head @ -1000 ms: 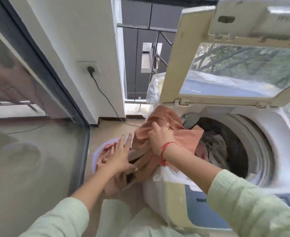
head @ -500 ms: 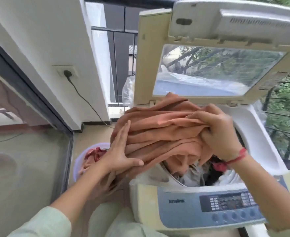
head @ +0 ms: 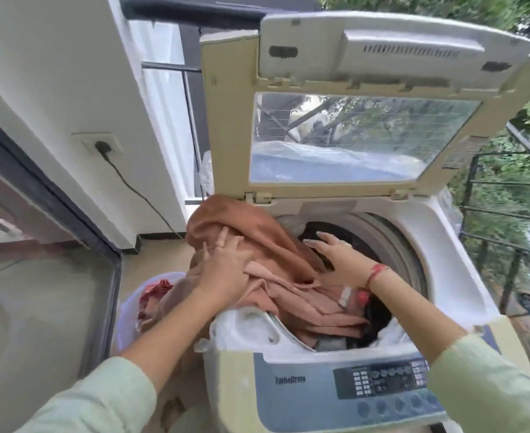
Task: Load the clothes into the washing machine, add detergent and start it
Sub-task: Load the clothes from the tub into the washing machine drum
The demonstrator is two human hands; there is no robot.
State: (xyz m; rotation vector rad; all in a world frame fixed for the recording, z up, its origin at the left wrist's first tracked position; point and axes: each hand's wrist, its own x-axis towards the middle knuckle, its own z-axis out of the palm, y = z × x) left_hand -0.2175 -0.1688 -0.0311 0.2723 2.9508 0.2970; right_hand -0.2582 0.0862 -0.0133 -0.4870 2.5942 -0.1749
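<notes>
Both hands are on the load: left hand [head: 223,270] lies on the orange cloth [head: 257,229], fingers straight and slightly apart, pressing it inward. Right hand [head: 335,260] has its fingers spread wide over the drum, palm seemingly touching the same cloth, though contact is blurred. Cloth is half inside the washing machine [head: 445,276], with a big fold over the left rim. Loading looks partly done; a red garment [head: 154,292] waits in the basket [head: 126,310] on the floor, left. No detergent in view, near control panel [head: 382,379] untouched, lid [head: 226,120] up. The overhanging fold would block closing.
</notes>
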